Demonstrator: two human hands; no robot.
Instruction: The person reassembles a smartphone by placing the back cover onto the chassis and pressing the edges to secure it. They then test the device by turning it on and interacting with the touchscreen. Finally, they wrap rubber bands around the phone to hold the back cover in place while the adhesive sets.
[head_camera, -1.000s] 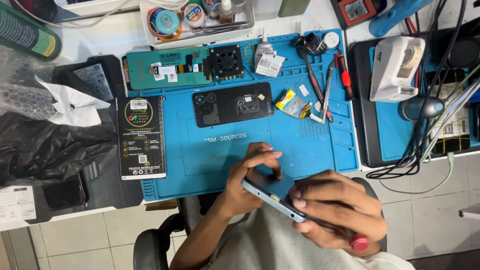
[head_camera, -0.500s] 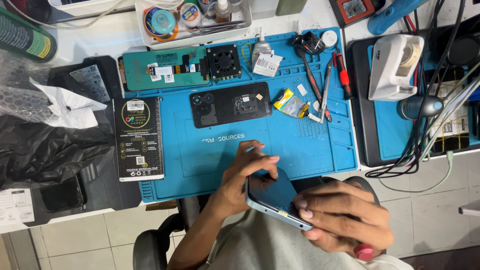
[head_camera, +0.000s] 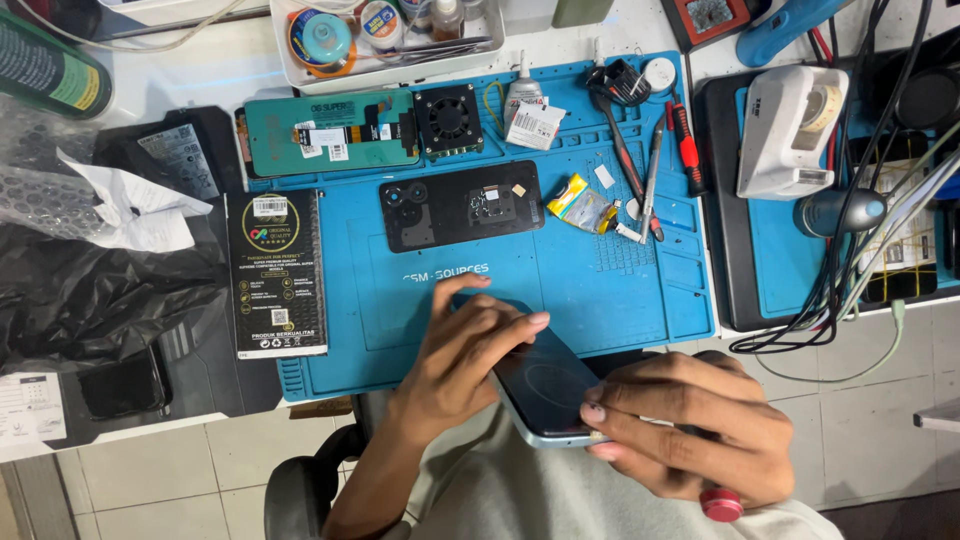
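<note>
The left hand (head_camera: 465, 365) lays its fingers (head_camera: 510, 328) flat and slightly spread on the glass of a smartphone (head_camera: 545, 390), while the right hand (head_camera: 690, 425) curls closed around its lower right edge. Low in the frame's centre, just below the blue repair mat (head_camera: 560, 290) on the bench, the smartphone looks stiff, slippery and breakable, best gripped by its side rails.
</note>
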